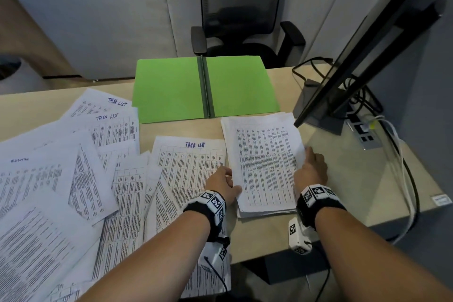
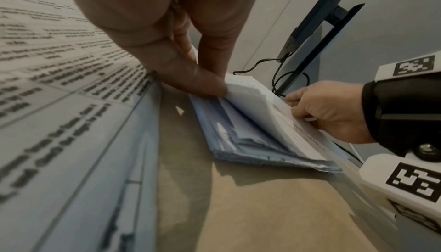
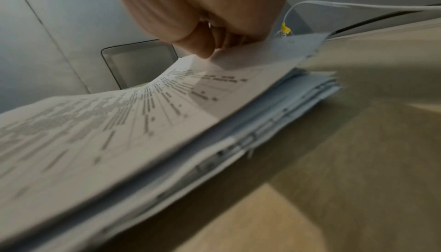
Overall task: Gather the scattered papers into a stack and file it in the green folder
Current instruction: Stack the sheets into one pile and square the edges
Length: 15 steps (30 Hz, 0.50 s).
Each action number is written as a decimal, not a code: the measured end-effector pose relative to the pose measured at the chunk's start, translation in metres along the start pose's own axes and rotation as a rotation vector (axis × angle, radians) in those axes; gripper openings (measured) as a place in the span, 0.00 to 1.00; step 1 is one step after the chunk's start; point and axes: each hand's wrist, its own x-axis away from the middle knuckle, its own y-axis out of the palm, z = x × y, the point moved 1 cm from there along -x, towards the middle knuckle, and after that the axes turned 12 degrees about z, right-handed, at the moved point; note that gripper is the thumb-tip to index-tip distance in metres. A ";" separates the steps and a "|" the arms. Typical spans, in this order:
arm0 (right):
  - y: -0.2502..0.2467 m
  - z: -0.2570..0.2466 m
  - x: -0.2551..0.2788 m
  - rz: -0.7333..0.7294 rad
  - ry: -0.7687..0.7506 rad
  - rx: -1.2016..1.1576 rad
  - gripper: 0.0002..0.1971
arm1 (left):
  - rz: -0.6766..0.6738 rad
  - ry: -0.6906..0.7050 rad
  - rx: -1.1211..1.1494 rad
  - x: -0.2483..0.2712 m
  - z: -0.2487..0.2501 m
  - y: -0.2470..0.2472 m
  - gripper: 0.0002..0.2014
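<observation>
Hands: my left hand [image 1: 221, 182] and right hand [image 1: 311, 170] pinch the stack [image 1: 264, 164] edges beside bare desk [image 1: 348, 174]; nearby sheet [image 1: 188, 159] reads "TASK LIST".

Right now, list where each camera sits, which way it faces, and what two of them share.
Head: worn high, faces down over the desk, green folder, scattered papers; both forearms show.
Left wrist: low at desk level, faces along the left hand pinching the stack; right hand opposite.
Right wrist: low, faces along the fingers gripping the stack's top sheets.
All three share the stack.
</observation>
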 end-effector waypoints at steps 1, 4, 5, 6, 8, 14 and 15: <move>-0.001 0.000 0.000 0.003 -0.006 0.024 0.37 | 0.001 -0.002 0.007 0.000 0.000 0.001 0.22; -0.003 -0.004 0.003 -0.023 -0.041 0.028 0.36 | 0.005 0.009 0.002 0.001 0.002 0.001 0.26; -0.002 -0.005 0.005 -0.012 -0.056 0.001 0.35 | 0.010 0.010 0.000 0.001 0.003 0.000 0.27; -0.003 -0.008 0.009 0.009 -0.067 -0.031 0.34 | 0.015 0.009 0.002 0.002 0.004 -0.002 0.28; -0.003 -0.017 0.019 0.055 -0.090 -0.083 0.33 | 0.008 0.002 0.029 0.003 0.005 -0.007 0.29; 0.009 -0.057 0.055 0.066 -0.236 -0.243 0.25 | 0.088 0.060 -0.043 0.004 -0.009 -0.038 0.22; 0.011 -0.066 0.063 0.044 -0.251 -0.282 0.24 | 0.106 0.061 -0.060 0.005 -0.014 -0.046 0.21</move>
